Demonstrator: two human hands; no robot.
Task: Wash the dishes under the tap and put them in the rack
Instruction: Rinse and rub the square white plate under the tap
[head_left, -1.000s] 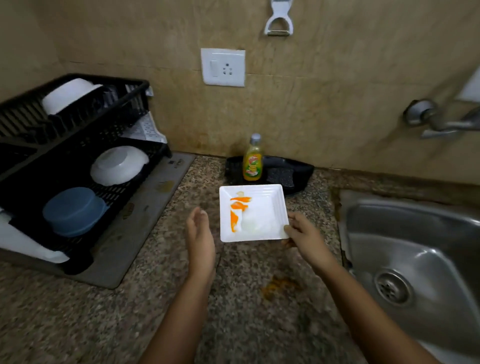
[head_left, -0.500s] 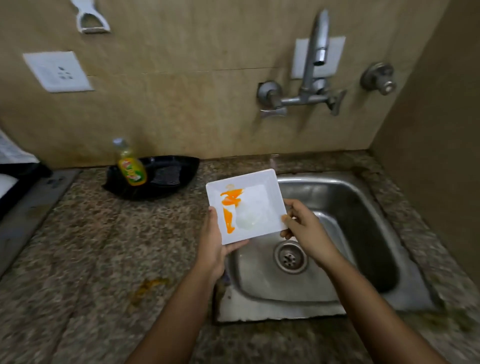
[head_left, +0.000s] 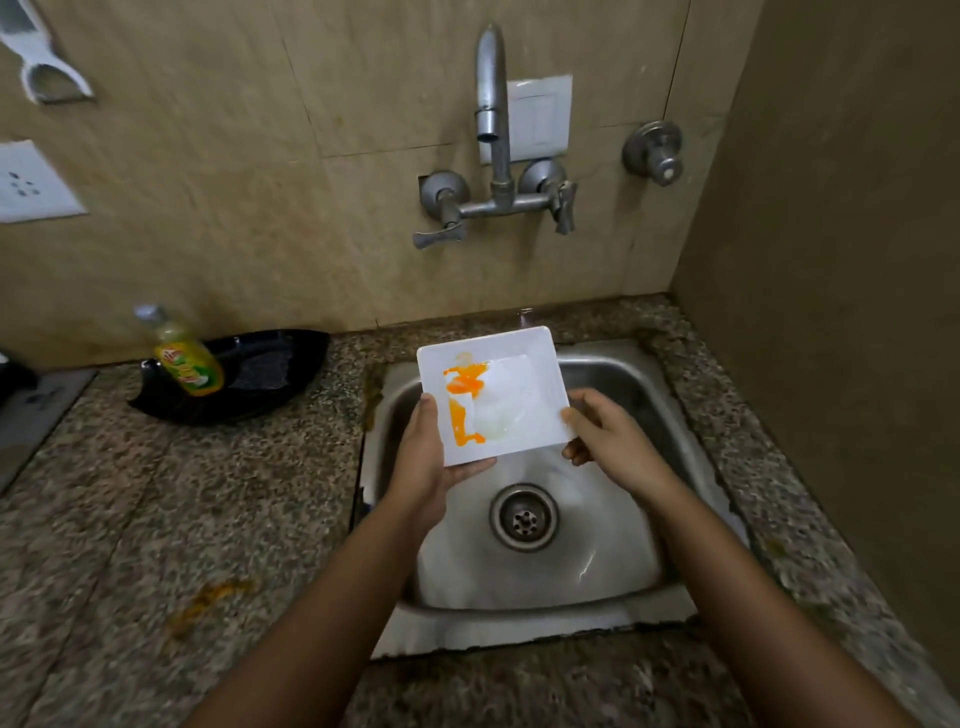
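The left hand (head_left: 421, 467) grips the near-left corner of the white square plate (head_left: 519, 395), thumb on the rim and fingers underneath. The right hand (head_left: 608, 441) pinches the plate's right edge, at about four o'clock. Between them the plate hangs over the sink (head_left: 571, 566), its face marked with an orange smear and some pale residue.

No water runs from the tap (head_left: 492, 104), whose spout is at twelve o'clock from the plate. I'd say the washing is only starting. The next move calls for one hand to let go and turn a lever (head_left: 439, 236) while the other steadies the plate under the spout.

The soap bottle (head_left: 189, 358) and a dark scrub pad (head_left: 262, 369) in a black tray (head_left: 208, 410) sit on the surface at nine o'clock, well apart from the sink. Nothing stands between plate and spout. The rack is out of view. An orange stain (head_left: 208, 603) marks the surface (head_left: 130, 519) at seven o'clock.
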